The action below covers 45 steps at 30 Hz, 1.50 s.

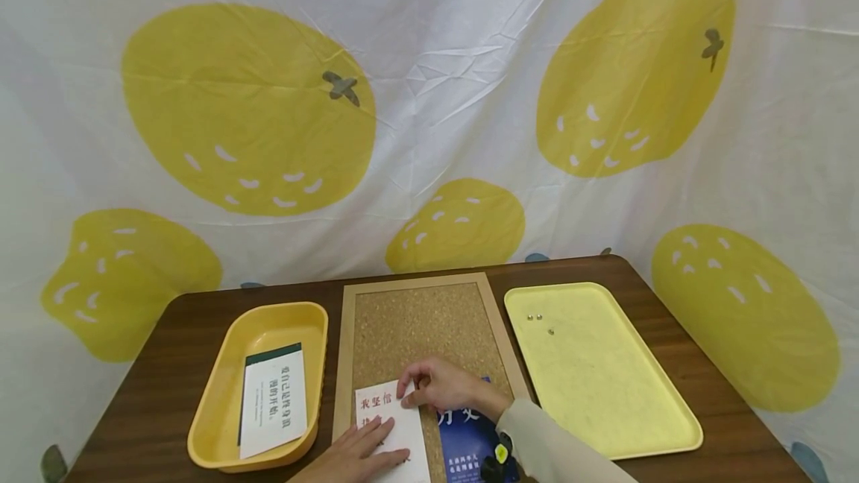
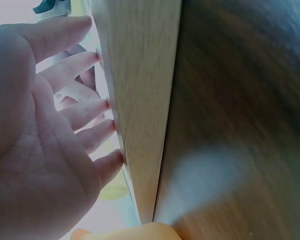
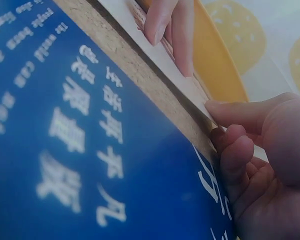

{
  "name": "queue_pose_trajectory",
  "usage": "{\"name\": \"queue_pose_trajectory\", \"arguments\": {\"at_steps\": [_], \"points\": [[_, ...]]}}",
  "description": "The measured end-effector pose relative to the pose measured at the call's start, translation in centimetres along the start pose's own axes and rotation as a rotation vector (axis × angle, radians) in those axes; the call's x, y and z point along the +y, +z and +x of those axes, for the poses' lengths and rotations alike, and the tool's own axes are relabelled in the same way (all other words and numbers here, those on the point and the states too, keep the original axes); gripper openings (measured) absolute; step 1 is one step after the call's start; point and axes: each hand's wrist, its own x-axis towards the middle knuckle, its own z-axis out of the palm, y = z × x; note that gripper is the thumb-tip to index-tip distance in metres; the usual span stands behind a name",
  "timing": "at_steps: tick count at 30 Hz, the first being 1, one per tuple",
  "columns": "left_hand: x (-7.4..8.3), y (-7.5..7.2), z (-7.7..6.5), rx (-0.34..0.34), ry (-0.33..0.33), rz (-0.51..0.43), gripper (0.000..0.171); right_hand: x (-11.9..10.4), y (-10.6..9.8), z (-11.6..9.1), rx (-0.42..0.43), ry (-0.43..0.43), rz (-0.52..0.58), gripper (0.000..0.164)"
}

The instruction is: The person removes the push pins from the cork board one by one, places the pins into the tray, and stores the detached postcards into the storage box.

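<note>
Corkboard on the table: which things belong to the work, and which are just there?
Seemingly in the job:
left hand, resting on the white card
right hand, pinching its edge
corkboard, blue card on it
probably cards in the orange bin, metal bits on the yellow tray

Just there:
lemon-print cloth
wooden table
</note>
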Motion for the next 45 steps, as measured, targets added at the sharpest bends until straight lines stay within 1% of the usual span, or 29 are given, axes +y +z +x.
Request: {"name": "queue_pose_trajectory", "arguments": {"at_steps": [3, 7, 11, 16, 22, 25, 27, 28, 30, 34, 37, 40, 45], "points": [[0.1, -0.1, 0.0, 0.004, 0.01, 0.014, 0.062, -0.1, 0.1, -0.1, -0.001, 0.018, 0.009, 0.006], [0.2, -0.2, 0.0, 0.006, 0.01, 0.007, 0.061, -0.2, 0.1, -0.2, 0.002, 0.036, 0.019, 0.006], [0.3, -0.4, -0.1, 0.01, 0.008, -0.005, 0.061, -0.2, 0.1, -0.2, 0.006, 0.036, 0.014, 0.006], [0.2, -0.4, -0.1, 0.023, 0.021, 0.003, 0.061, -0.1, 0.0, -0.1, 0.006, 0.034, 0.013, 0.005], [0.3, -0.5, 0.0, 0.032, 0.02, 0.009, 0.06, -0.1, 0.0, -0.1, -0.001, 0.042, 0.014, 0.005], [0.3, -0.7, -0.1, 0.054, 0.041, 0.006, 0.059, -0.2, 0.0, -0.1, 0.001, 0.047, 0.021, 0.005], [0.3, -0.9, -0.1, 0.078, 0.072, 0.026, 0.054, -0.2, 0.0, -0.1, 0.001, 0.051, 0.025, 0.005], [0.3, -1.1, -0.2, 0.086, 0.076, 0.024, 0.052, -0.3, 0.0, -0.1, 0.002, 0.052, 0.025, 0.005], [0.3, -1.5, -0.4, 0.095, 0.073, 0.018, 0.048, -0.3, 0.0, -0.1, 0.003, 0.055, 0.025, 0.005], [0.6, -2.4, -0.9, 0.102, -0.002, 0.002, 0.044, -0.2, 0.0, -0.1, 0.01, 0.055, 0.019, 0.006], [0.7, -2.9, -1.3, 0.165, 0.007, 0.044, 0.042, -0.2, 0.0, -0.1, 0.017, 0.056, 0.017, 0.006], [0.9, -3.4, -1.8, 0.252, 0.041, 0.063, 0.04, -0.1, 0.1, -0.1, 0.021, 0.056, 0.016, 0.006], [1.0, -4.4, -3.0, 0.355, -0.018, 0.056, 0.039, 0.1, 0.1, 0.0, 0.023, 0.048, 0.021, 0.006]]}}
